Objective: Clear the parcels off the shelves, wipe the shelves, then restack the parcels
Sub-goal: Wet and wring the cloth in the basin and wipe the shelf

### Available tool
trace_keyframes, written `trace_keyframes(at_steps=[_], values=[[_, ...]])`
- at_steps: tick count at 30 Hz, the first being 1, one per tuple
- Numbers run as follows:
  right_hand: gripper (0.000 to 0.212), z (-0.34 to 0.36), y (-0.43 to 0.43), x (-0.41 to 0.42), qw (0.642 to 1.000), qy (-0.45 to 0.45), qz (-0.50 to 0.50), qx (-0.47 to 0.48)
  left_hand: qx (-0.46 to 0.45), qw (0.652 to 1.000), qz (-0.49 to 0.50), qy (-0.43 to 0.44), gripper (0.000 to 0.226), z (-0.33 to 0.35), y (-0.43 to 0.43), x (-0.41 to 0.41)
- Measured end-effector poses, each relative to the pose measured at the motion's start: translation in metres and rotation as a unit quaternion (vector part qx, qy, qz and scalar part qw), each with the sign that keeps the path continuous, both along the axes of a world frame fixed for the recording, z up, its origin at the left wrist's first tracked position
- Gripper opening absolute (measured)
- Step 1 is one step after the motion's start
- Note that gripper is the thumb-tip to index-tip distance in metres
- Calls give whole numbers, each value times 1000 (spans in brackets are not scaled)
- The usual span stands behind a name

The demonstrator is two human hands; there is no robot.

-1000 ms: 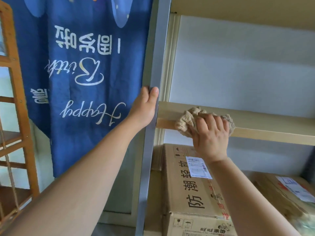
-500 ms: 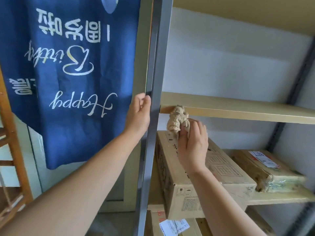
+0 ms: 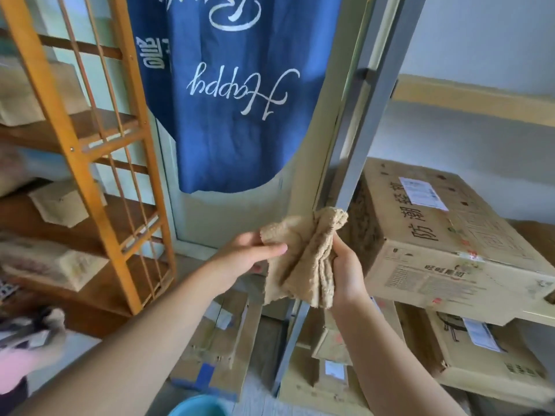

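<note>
blue tub [image 3: 196,406] cut by bottom edge; left fingertips hidden behind cloth [image 3: 303,259].

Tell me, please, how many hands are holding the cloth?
2: the left hand pinches the cloth at its left edge; the right hand grips its bunched right side.

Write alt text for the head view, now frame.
Both hands hold a tan cloth in front of a grey shelf post: left hand pinches one edge, right hand grips the bunched side. A cardboard box sits on the shelf at right; a blue banner hangs behind.
</note>
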State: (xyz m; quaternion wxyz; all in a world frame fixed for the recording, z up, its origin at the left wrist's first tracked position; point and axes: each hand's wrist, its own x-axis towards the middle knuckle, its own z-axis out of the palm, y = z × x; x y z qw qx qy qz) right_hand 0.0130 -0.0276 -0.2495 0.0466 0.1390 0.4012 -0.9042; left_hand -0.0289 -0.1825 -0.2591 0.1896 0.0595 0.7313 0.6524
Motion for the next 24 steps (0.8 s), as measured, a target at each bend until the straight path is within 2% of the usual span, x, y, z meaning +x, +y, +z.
trace_keyframes(at_steps=[3,5,9,11,12,14,15,18,20,22,24], values=[[57,-31,-15,5,998,-24,49,-7,13,994,99,-54,19,-38,-12,12],[60,-53,-22,7,997,-51,65,1,28,988,131,-78,13,-60,-19,18],[66,-96,-32,10,983,-120,101,93,-6,980,165,-109,19,-104,-34,26],[51,-117,-40,11,976,-127,110,138,-28,978,173,-112,16,-128,-43,28],[39,-131,-48,10,965,-143,110,190,-51,975,177,-122,4,-138,-49,28],[17,-157,-62,6,931,-173,93,309,-77,973,161,-144,40,-156,-59,27],[12,-174,-73,2,913,-188,83,352,-87,971,156,-157,41,-170,-71,24],[7,-208,-93,-6,885,-215,71,406,-109,968,148,-171,7,-198,-99,19],[6,-227,-108,-10,882,-220,72,411,-102,967,144,-182,7,-219,-120,15],[4,-251,-126,-15,873,-222,83,427,-98,962,149,-207,29,-241,-143,9],[3,-277,-145,-23,866,-222,91,438,-109,958,148,-219,31,-268,-167,2]])
